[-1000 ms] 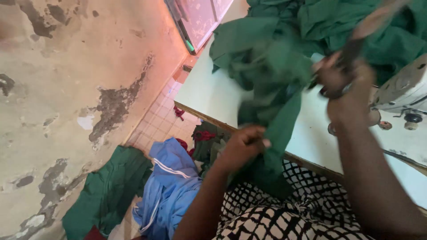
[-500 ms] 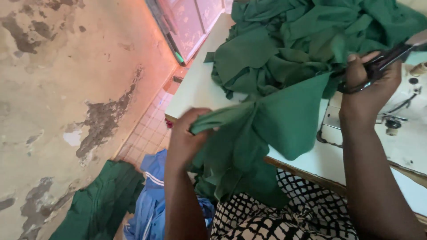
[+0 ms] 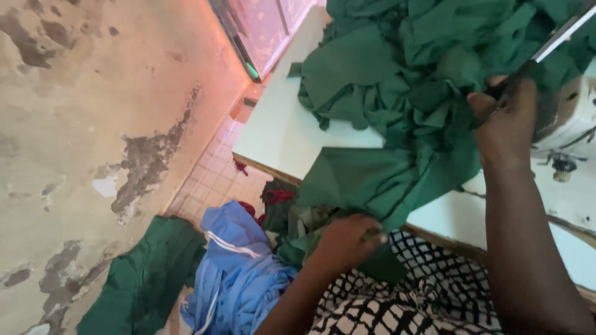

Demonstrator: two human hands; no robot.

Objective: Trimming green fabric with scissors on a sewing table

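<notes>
The green cloth [image 3: 397,124] lies in a big heap on the white table [image 3: 279,130], and one fold of it hangs over the near edge toward the lap. This fold is stretched between the two hands, so its long axis goes from far right to near left. The right hand [image 3: 506,121] is up on the heap beside the sewing machine [image 3: 568,118], closed around dark scissors [image 3: 546,43] whose blade points far and right. The left hand [image 3: 347,239] is lower and nearer, pinching the bottom corner of the fold. A blue garment [image 3: 239,273] lies on the floor at left.
</notes>
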